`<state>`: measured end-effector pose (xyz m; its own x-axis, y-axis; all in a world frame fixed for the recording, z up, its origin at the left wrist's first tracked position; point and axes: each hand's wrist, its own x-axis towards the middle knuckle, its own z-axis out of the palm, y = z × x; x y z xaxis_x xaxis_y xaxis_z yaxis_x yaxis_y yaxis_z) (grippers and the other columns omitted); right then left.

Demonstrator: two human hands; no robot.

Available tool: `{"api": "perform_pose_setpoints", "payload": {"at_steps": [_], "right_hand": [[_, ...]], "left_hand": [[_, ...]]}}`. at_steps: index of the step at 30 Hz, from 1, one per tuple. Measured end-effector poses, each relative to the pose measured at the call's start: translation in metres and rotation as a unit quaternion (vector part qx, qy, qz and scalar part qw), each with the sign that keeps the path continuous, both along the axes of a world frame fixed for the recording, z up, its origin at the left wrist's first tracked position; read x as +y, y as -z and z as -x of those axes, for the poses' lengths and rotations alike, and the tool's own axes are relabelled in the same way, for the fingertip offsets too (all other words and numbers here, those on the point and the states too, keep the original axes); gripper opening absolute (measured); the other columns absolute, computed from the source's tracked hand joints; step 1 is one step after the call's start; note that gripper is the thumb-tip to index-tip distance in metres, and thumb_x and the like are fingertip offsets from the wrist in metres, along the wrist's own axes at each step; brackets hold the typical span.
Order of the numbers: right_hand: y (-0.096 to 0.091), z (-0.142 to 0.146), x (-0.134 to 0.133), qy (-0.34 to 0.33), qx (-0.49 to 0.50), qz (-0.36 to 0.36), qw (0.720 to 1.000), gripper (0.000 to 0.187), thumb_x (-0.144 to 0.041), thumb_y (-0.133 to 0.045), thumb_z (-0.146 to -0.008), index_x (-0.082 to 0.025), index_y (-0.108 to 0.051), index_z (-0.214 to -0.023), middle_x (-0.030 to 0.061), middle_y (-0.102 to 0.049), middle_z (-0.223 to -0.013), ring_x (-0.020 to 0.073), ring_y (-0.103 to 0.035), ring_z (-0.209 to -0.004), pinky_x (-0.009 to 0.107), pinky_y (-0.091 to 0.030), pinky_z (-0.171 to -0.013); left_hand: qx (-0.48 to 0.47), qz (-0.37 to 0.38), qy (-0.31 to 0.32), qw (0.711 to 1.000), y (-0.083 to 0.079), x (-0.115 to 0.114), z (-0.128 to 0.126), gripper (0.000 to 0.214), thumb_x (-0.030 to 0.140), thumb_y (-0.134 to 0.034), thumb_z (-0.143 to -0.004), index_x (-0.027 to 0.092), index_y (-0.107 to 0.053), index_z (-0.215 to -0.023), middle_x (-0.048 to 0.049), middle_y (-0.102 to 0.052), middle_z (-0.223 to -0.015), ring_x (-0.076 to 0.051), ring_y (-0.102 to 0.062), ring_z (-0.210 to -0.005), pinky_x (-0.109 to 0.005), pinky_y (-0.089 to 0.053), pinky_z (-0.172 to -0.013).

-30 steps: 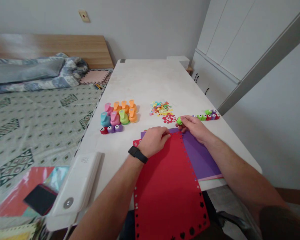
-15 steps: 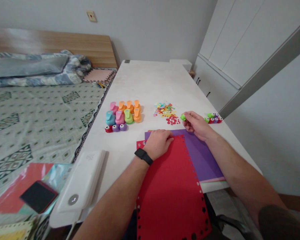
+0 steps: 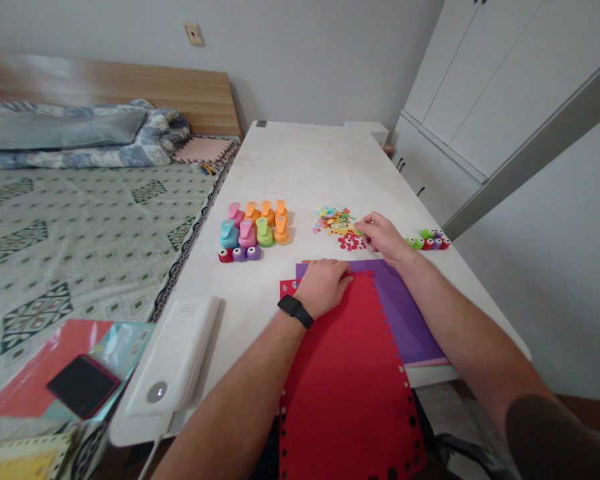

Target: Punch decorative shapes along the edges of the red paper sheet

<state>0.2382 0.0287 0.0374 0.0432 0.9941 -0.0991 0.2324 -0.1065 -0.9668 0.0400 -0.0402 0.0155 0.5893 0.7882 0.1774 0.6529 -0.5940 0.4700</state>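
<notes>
My left hand (image 3: 325, 285), with a black watch on its wrist, presses with bent fingers on the top end of a red sheet of paper (image 3: 347, 380). Small punched holes run along that sheet's edges. My right hand (image 3: 384, 237) is closed around a small green paper punch (image 3: 359, 228), mostly hidden by the fingers. It hovers beside a heap of red paper cutouts (image 3: 351, 241) and multicoloured confetti (image 3: 333, 218). Beneath the red sheet lies purple paper (image 3: 413, 327), with other colours peeking out at its edges.
Several large paper punches (image 3: 247, 233) stand in rows at left, with small red and purple punches (image 3: 239, 254) before them. More small punches (image 3: 430, 240) sit at right. A white device (image 3: 173, 360) with a cable lies at the table's left edge. A phone (image 3: 83, 385) rests on the bed.
My right hand has moved left with the green punch, closer to the confetti heap. The left hand stays on the red sheet. The view has shifted slightly.
</notes>
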Motion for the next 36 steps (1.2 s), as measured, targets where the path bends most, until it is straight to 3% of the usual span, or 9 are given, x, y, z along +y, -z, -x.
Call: {"api": "perform_pose_setpoints", "payload": {"at_steps": [10,23,30,36], "right_hand": [[0.008,-0.003,-0.004,0.003,0.068,0.012,0.998,0.039,-0.056,-0.077,-0.08,-0.025,-0.055,-0.086,-0.0067,-0.05,-0.054,0.0072,-0.03,-0.04,0.022,-0.018,-0.038],[-0.007,-0.006,-0.017,-0.02,0.077,0.001,0.997,0.042,-0.06,-0.078,-0.08,-0.024,-0.058,-0.089,-0.0058,-0.052,-0.056,0.0078,-0.035,-0.043,0.022,-0.02,-0.04],[-0.02,-0.021,-0.037,-0.066,0.015,-0.008,0.998,0.042,-0.059,-0.075,-0.083,-0.024,-0.059,-0.101,-0.0028,-0.064,-0.07,0.0094,-0.048,-0.052,0.022,-0.033,-0.047],[-0.009,-0.034,-0.05,-0.088,0.004,-0.004,0.996,0.044,-0.057,-0.074,-0.085,-0.024,-0.058,-0.109,-0.0006,-0.069,-0.078,0.0117,-0.057,-0.059,0.023,-0.037,-0.052]], "left_hand": [[0.003,0.003,-0.002,1.0,0.0,0.0,0.0,0.015,0.027,-0.058,-0.099,0.02,-0.071,-0.1,-0.0083,-0.075,-0.099,-0.023,-0.069,-0.094,-0.037,-0.051,-0.088],[-0.012,0.003,0.002,1.0,0.002,0.001,0.0,0.015,0.029,-0.058,-0.099,0.02,-0.07,-0.1,-0.0075,-0.075,-0.097,-0.022,-0.069,-0.093,-0.035,-0.052,-0.087],[-0.032,0.01,-0.002,0.999,0.003,0.002,0.001,0.015,0.028,-0.058,-0.098,0.02,-0.071,-0.099,-0.007,-0.075,-0.097,-0.022,-0.069,-0.093,-0.034,-0.052,-0.087],[-0.053,0.013,-0.004,0.998,0.005,0.003,0.001,0.014,0.027,-0.058,-0.099,0.02,-0.07,-0.097,-0.006,-0.075,-0.097,-0.02,-0.068,-0.09,-0.032,-0.051,-0.083]]}}
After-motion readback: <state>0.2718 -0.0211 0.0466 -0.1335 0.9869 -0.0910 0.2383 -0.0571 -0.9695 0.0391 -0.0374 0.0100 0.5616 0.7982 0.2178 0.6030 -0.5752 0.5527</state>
